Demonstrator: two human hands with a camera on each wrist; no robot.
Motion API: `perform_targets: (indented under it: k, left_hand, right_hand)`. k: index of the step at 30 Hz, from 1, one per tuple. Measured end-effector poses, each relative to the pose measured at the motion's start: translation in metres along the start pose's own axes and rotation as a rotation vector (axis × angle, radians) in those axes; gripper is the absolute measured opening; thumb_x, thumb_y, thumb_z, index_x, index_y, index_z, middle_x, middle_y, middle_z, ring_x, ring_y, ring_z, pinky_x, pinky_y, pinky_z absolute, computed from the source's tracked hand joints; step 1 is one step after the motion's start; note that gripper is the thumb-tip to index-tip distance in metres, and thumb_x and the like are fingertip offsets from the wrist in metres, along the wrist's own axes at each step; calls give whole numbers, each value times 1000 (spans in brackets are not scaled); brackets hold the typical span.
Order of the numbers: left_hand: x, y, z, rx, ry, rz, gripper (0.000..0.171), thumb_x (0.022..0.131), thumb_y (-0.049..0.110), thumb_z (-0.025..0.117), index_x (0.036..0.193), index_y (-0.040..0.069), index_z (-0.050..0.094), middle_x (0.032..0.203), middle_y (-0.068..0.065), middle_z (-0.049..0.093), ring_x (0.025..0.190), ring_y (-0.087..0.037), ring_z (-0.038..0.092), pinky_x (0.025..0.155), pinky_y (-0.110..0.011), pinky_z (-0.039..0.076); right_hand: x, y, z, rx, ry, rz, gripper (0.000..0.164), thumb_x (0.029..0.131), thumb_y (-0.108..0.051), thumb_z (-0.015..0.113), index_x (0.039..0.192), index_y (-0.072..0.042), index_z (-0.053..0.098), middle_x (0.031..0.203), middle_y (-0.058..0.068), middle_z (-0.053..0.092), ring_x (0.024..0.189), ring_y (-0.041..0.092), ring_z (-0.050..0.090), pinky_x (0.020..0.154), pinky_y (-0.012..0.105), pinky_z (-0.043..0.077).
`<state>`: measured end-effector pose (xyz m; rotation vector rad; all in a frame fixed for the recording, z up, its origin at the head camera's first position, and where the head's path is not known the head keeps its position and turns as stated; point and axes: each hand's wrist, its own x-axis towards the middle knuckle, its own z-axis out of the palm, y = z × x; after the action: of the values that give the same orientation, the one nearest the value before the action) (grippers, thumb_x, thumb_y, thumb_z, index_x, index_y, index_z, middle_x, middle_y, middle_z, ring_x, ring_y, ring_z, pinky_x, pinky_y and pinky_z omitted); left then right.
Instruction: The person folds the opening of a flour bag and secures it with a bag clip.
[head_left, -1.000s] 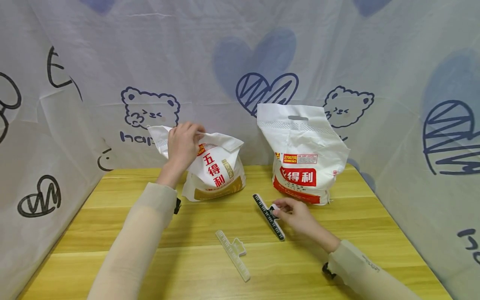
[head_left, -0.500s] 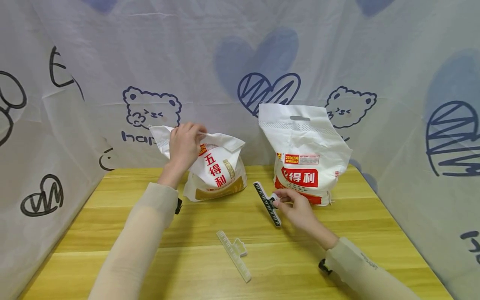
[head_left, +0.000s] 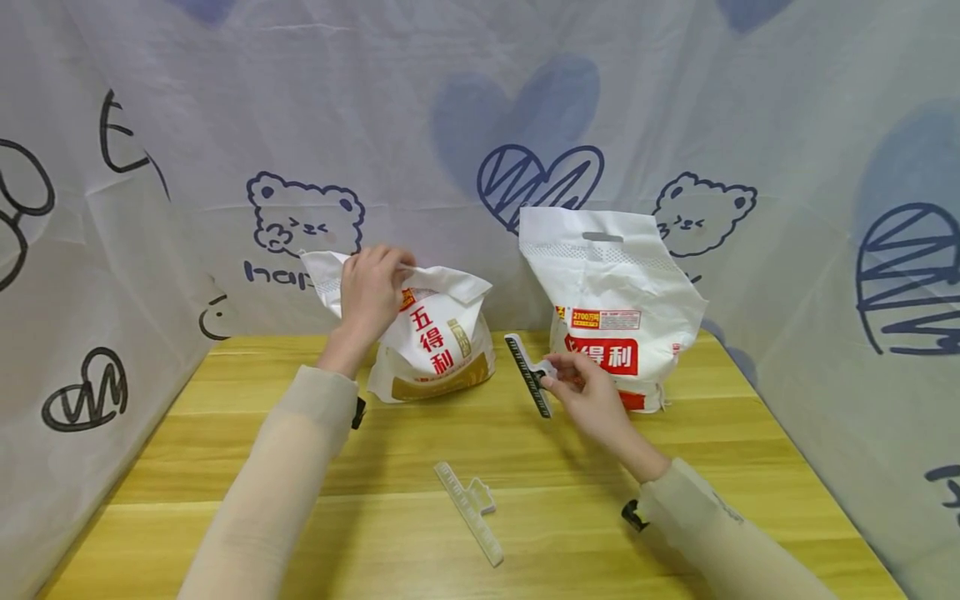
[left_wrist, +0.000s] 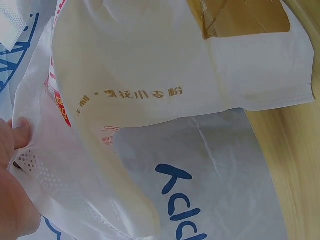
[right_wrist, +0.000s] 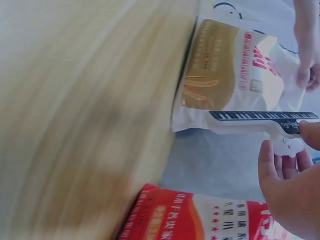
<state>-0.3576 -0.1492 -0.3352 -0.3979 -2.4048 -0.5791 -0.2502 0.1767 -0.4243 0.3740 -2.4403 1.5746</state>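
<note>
My left hand grips the folded-over top of a white flour bag with a gold base band, at the back left of the table. In the left wrist view, the thumb presses on the bag's white top near the perforated strip. My right hand pinches a black-and-white bag clip by its handle, raised over the table between the two bags. Seen from the right wrist, the clip's piano-key bar overlaps the gold-banded bag. The clip's jaws look closed.
A second flour bag, white and red with a handle slot, stands upright at the back right, just behind my right hand. A pale, see-through bag clip lies on the wooden table at the front middle. A printed cloth hangs behind.
My right hand has lifted the black-and-white clip off the table and moved it away from me, toward the bags. The left hand keeps its hold on the bag top.
</note>
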Motion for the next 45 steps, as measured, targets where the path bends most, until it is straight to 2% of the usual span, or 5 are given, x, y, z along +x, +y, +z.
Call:
perform_targets:
  k: [6, 15, 26, 34, 45]
  left_hand:
    - [0, 1, 0, -7, 0, 1, 10, 100, 10, 68, 109, 12, 72, 112, -8, 70, 115, -31, 60, 114, -52, 38]
    - [-1, 1, -1, -5, 3, 4, 10, 100, 10, 68, 108, 12, 73, 113, -8, 71, 116, -31, 60, 113, -52, 38]
    - [-2, 2, -1, 5, -7, -1, 11, 101, 9, 67, 109, 12, 73, 114, -8, 71, 116, -31, 60, 115, -51, 37]
    - [-1, 2, -2, 5, -11, -3, 11, 101, 9, 67, 110, 12, 73, 113, -8, 71, 116, -31, 60, 116, -52, 36]
    - [-1, -1, -1, 10, -17, -7, 11, 100, 10, 68, 110, 13, 72, 114, -7, 70, 115, -30, 60, 114, -51, 37]
  right_hand:
    - [8, -10, 2, 33, 29, -17, 32, 96, -8, 75, 126, -1, 67, 117, 15, 69, 105, 24, 64, 91, 22, 57]
    - [22, -22, 10, 121, 70, -42, 32, 97, -5, 74, 127, 3, 66, 124, 20, 67, 112, 30, 64, 89, 13, 52]
    - [39, -34, 17, 100, 113, -83, 32, 97, -4, 73, 127, 3, 66, 125, 20, 67, 115, 31, 66, 94, 21, 55]
    - [58, -39, 21, 82, 120, -107, 32, 98, -4, 71, 129, 3, 64, 127, 18, 64, 116, 30, 65, 101, 37, 55]
    - [81, -49, 26, 61, 109, -220, 32, 96, -1, 72, 127, 5, 66, 122, 21, 64, 114, 35, 66, 101, 44, 56]
